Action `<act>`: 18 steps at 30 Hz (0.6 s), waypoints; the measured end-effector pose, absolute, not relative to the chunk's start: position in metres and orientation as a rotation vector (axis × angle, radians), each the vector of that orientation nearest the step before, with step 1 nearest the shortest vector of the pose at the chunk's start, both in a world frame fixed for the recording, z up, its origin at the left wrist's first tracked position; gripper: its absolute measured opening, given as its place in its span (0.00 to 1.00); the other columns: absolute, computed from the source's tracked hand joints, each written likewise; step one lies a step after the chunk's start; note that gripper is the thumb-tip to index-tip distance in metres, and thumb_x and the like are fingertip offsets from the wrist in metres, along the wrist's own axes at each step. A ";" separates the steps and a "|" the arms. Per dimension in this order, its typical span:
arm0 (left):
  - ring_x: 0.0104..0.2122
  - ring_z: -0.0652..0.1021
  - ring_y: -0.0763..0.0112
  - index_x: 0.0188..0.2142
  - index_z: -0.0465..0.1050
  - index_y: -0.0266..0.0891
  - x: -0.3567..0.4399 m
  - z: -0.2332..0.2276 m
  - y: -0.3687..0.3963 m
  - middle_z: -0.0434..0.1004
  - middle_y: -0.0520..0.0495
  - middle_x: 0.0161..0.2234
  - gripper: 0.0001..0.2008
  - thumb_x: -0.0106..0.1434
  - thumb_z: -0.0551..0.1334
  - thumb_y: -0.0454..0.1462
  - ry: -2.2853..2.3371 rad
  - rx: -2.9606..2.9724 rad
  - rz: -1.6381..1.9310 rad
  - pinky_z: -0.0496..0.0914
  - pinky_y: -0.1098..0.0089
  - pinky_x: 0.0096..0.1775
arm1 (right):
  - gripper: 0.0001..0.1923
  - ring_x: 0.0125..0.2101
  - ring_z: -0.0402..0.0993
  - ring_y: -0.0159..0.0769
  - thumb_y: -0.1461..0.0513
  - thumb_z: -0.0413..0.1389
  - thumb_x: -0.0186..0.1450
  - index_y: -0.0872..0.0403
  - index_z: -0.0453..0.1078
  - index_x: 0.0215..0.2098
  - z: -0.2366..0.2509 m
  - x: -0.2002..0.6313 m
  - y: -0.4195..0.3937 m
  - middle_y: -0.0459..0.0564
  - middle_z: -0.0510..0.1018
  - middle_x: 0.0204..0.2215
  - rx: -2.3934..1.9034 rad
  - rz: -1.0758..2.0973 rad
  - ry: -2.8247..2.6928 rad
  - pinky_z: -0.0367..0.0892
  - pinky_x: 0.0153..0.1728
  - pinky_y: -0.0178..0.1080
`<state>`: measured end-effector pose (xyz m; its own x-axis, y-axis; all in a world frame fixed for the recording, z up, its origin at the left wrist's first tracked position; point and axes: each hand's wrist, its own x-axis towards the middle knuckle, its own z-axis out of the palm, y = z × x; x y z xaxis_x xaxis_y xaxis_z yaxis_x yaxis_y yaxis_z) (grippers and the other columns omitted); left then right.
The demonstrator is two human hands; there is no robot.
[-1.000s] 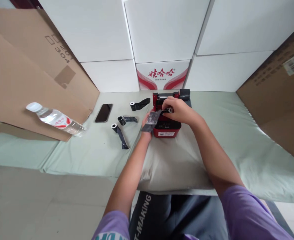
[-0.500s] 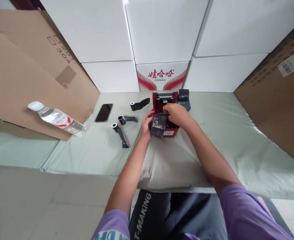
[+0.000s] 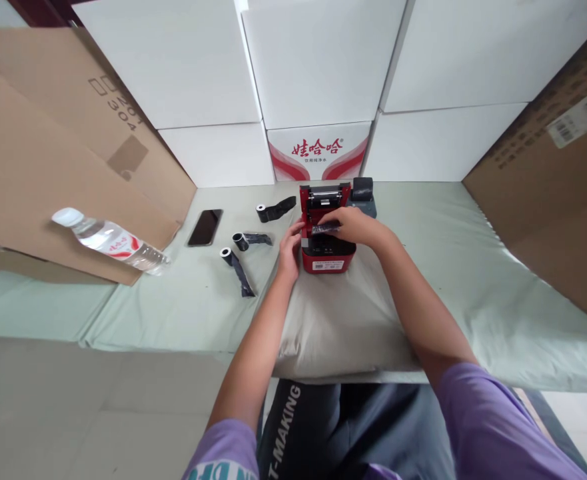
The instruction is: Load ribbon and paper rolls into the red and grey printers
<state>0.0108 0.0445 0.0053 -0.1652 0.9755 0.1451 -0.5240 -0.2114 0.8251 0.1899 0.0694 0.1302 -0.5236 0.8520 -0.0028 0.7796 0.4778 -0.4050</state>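
A small red and black label printer [image 3: 329, 265] stands on the cloth-covered surface with its lid raised. My right hand [image 3: 356, 225] is over the printer's opening, its fingers closed on a black ribbon [image 3: 326, 228] that looks crinkled and shiny. Against the printer's left side rests my left hand [image 3: 289, 250], its fingers stretched out along the casing. Right behind the printer sits a dark grey device with a black roll [image 3: 363, 188] on top. The inside of the printer is partly hidden by my right hand.
Left of the printer lie three small black rolls [image 3: 226, 254] with loose tails. Beyond them are a phone [image 3: 205, 227] and a tilted water bottle [image 3: 110, 240]. White cartons [image 3: 323, 60] line the back; brown cardboard [image 3: 48, 133] stands left, another brown box [image 3: 563, 180] right.
The black ribbon, which hung down over the printer's front, is now drawn up and bunched at my right fingers, baring the front label. My left hand stays at the printer's side.
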 end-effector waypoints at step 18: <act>0.46 0.78 0.57 0.42 0.81 0.57 0.021 0.106 -0.075 0.76 0.48 0.38 0.16 0.63 0.62 0.57 0.818 1.326 2.192 0.73 0.52 0.57 | 0.29 0.36 0.79 0.42 0.37 0.62 0.63 0.53 0.85 0.38 0.182 0.229 0.050 0.49 0.85 0.34 -1.186 1.029 -2.456 0.70 0.38 0.40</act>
<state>0.0209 -0.0754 0.1061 -0.4379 0.6408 0.6306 -0.0710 -0.7239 0.6862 0.2287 0.0504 0.1822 -0.6479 0.7558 -0.0943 0.5974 0.4275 -0.6785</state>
